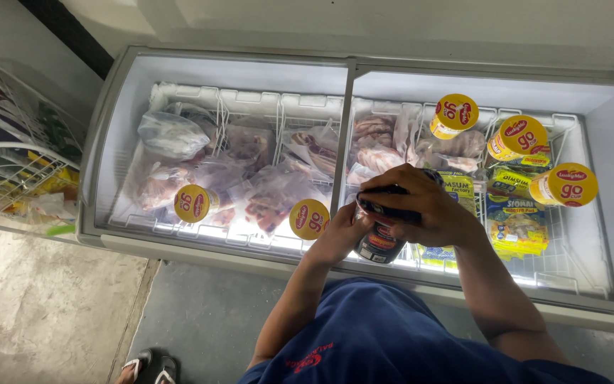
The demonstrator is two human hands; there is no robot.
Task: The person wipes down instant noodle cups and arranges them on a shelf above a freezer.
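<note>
Over the freezer (364, 64), its glass lid dotted with yellow cups (310, 218), my left hand (341, 235) wraps the dark jar (380, 245) to steady it while my right hand's (421, 206) grip clamps its cap (390, 206).

A jar (380, 242) sits between the fingers (392, 186) of both hands, above the freezer lid (250, 85); cups (309, 218) lie left and right.

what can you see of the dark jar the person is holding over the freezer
The dark jar is a small round container, glossy, with a pale label band and a dark lid. It is held tilted above the freezer's glass top. The left hand grips its body from below; the right hand wraps over the lid, covering most of it.
</note>
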